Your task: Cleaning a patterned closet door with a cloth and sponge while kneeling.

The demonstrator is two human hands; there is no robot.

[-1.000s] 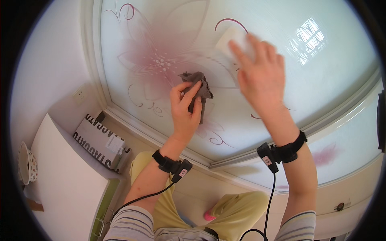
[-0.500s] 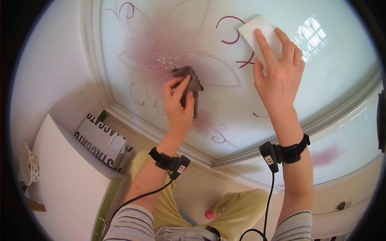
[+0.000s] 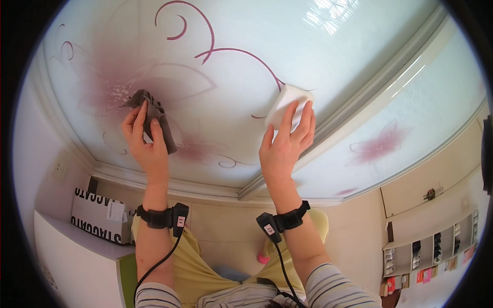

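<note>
A pale frosted glass sliding door (image 3: 236,77) with purple flowers and curling lines fills the upper part of the view. My left hand (image 3: 146,143) is closed on a crumpled dark grey cloth (image 3: 163,128), held at the glass over the big purple flower. My right hand (image 3: 287,141) presses a white sponge (image 3: 286,100) against the door beside its right frame, fingers lying across the lower half of it. How firmly the left hand's cloth touches the glass, I cannot tell.
Beyond the door's frame (image 3: 380,87) is a second flowered panel (image 3: 385,141). A white cabinet (image 3: 77,259) and a grey printed box (image 3: 97,215) stand at lower left. Shelves with small items (image 3: 431,246) are at lower right. Black straps with cables (image 3: 164,218) circle my wrists.
My view has turned to the right, so the door's frame and shelves show more. The right hand has slid down the glass with the sponge, to below the purple curls. The left hand keeps the cloth near the flower.
</note>
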